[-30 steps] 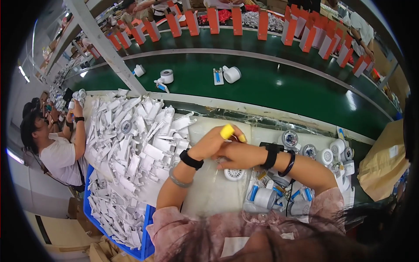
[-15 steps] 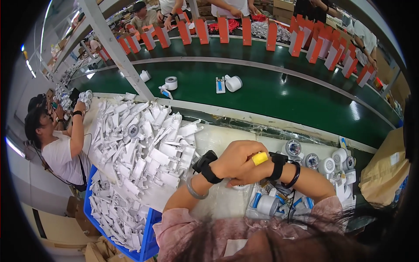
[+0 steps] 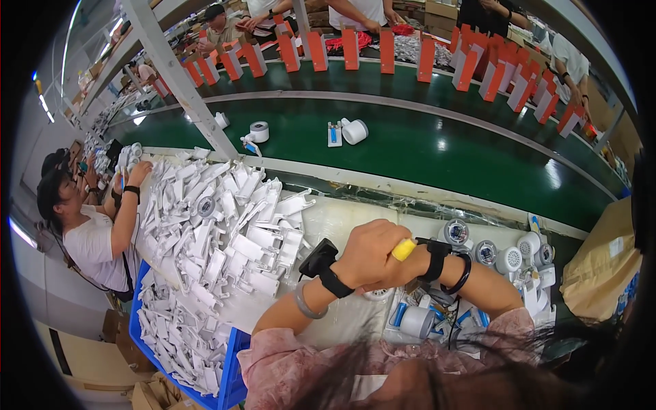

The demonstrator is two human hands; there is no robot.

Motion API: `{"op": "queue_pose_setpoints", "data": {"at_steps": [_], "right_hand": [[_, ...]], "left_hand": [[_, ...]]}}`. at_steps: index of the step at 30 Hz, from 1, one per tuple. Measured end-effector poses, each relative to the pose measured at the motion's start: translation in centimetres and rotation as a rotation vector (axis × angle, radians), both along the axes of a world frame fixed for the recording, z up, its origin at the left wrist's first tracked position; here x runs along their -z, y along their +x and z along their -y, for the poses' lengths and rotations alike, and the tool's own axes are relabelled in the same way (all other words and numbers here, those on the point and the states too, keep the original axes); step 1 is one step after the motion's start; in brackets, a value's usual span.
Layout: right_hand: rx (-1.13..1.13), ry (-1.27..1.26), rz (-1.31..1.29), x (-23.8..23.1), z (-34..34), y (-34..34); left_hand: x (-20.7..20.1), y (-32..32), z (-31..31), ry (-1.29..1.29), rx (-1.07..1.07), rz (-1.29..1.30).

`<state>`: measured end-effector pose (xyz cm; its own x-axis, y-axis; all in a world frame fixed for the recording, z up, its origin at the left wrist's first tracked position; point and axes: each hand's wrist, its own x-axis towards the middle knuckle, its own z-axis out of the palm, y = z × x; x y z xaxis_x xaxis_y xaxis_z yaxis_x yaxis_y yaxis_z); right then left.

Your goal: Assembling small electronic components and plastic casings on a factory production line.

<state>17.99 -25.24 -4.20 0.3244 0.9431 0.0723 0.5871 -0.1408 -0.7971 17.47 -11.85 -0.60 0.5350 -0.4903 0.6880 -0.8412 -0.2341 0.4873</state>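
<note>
My left hand [image 3: 365,254] and my right hand [image 3: 412,265] are pressed together over the bench, fingers curled and closed. What they hold, if anything, is hidden between them. A small yellow wrap or piece [image 3: 404,249] shows at the fingers where the hands meet. Just below them a round white part with a perforated face [image 3: 377,294] is partly visible; whether it is held or lying there I cannot tell. To the left spreads a heap of white plastic handle shells [image 3: 256,242]. On the right, next to my right wrist, are white round-headed units [image 3: 509,260] and parts with blue cylinders [image 3: 415,321].
A blue crate [image 3: 236,369] of white shells stands at lower left. Beyond the bench runs a green conveyor [image 3: 437,147] carrying a few white units [image 3: 354,132]. Orange-and-white boxes [image 3: 387,51] line its far side. A grey post [image 3: 184,85] rises ahead; a co-worker [image 3: 99,232] works at left.
The units on the conveyor have shifted slightly left. My joined hands have turned a little, the yellow piece tilting. The co-worker at left has moved a hand right, toward the shell heap.
</note>
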Motion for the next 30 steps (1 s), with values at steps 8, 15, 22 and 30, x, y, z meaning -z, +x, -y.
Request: {"op": "queue_pose_setpoints", "data": {"at_steps": [8,15,22,30], "right_hand": [[-0.027,-0.141,0.056,-1.1,-0.3,-0.2],[0.075,-0.077,0.753,-0.4,0.2,-2.2],[-0.03,-0.26,0.057,-2.3,-0.3,-0.2],[0.209,0.179,-0.209,5.0,2.4,0.8]], "left_hand": [[-0.8,0.8,0.2,0.044,0.199,-0.244],[-0.4,0.7,0.2,0.083,0.135,-0.217],[-0.1,1.2,-0.2,0.063,0.222,-0.231],[-0.6,1.2,0.9,-0.107,0.299,-0.1]]}}
